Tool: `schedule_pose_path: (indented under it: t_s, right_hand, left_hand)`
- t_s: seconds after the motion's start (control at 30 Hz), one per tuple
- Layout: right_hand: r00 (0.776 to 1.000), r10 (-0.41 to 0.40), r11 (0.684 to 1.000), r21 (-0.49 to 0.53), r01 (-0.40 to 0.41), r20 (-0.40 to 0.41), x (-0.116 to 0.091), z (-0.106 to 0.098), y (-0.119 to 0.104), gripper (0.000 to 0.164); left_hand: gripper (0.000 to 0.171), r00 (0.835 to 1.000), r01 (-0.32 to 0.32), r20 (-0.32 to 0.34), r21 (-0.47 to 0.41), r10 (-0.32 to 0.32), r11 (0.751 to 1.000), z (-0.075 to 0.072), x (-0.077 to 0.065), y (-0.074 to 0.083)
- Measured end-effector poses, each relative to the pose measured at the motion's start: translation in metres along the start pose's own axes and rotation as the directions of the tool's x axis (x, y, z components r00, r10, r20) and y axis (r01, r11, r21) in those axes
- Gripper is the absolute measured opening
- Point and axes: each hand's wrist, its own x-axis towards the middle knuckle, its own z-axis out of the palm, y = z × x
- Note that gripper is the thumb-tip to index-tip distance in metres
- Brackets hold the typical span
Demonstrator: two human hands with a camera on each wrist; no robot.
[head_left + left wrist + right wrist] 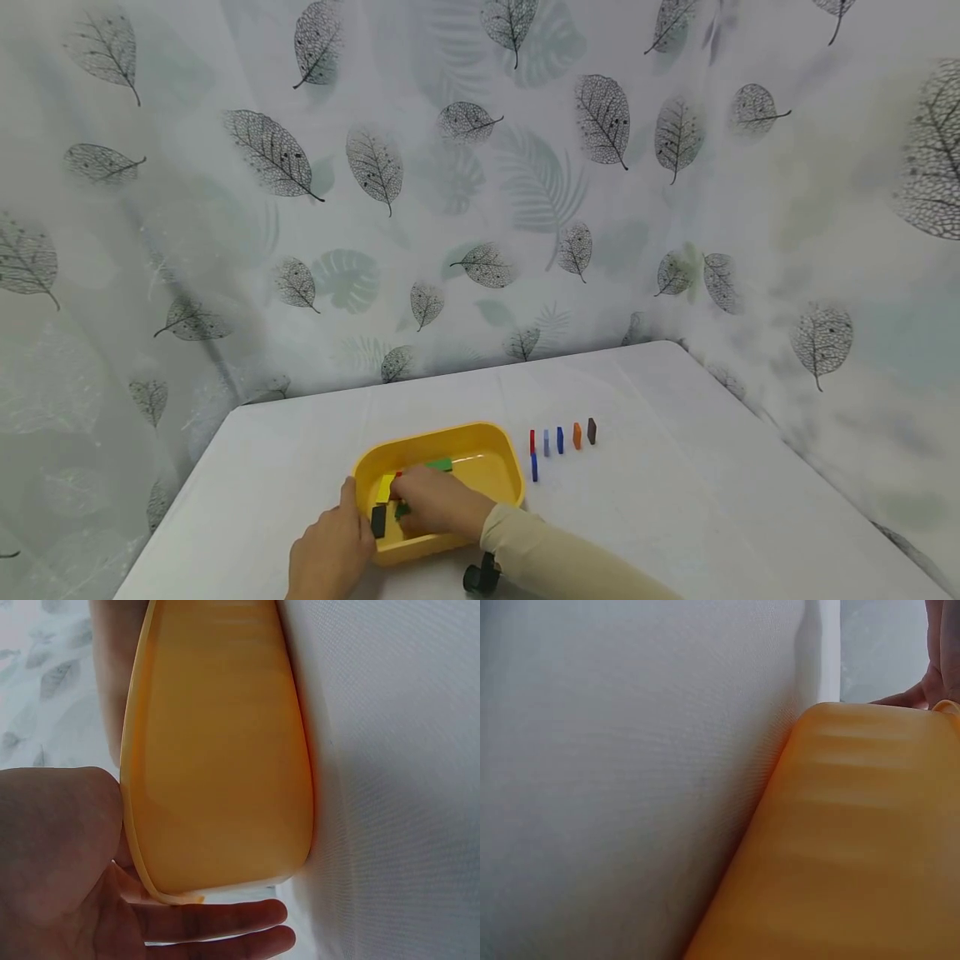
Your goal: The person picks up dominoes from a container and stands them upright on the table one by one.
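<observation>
A yellow plastic tray [491, 433] sits on the white table, with several flat, domino-like blocks inside. My left hand [333, 542] grips its near left corner; in the left wrist view the hand [67, 862] has its thumb side at the rim and fingers along the outer wall. Reaching over the near wall, my right hand [438, 502] is down in the tray with its fingers bent among the blocks. Around it are a yellow block [385, 488], a black block [378, 522], a green block [441, 464] and a dark green block [402, 508]. I cannot tell whether the right fingers hold one.
Right of the tray several blocks stand upright in a row: a red block [532, 442], a light blue block [546, 442], a blue block [560, 440], an orange block [577, 435] and a dark brown block [592, 431]. Another blue block [534, 467] stands nearer. Leaf-patterned curtains [465, 208] surround the table.
</observation>
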Motion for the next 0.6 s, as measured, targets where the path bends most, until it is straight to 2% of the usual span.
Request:
schedule_pose_path:
  t_s: [0.17, 0.4, 0.6]
  right_hand:
    - [1.0, 0.002, 0.999, 0.043, -0.002, -0.006, -0.0011, -0.001, 0.0014, 0.019]
    - [1.0, 0.019, 1.0, 0.019, -0.019, -0.024, -0.0018, 0.0002, 0.0014, 0.025]
    - [0.994, 0.035, 0.999, -0.025, -0.038, -0.102, -0.0044, -0.0004, 0.001, 0.022]
  left_hand:
    - [0.06, 1.0, 0.0, -0.002, -0.004, 0.0, 1.0, -0.0001, -0.0003, 0.0019]
    - [0.06, 1.0, 0.008, 0.004, 0.002, -0.008, 1.0, 0.0, -0.001, 0.0035]
    - [0.06, 1.0, 0.023, 0.015, 0.003, -0.023, 1.0, -0.0001, -0.0013, 0.0047]
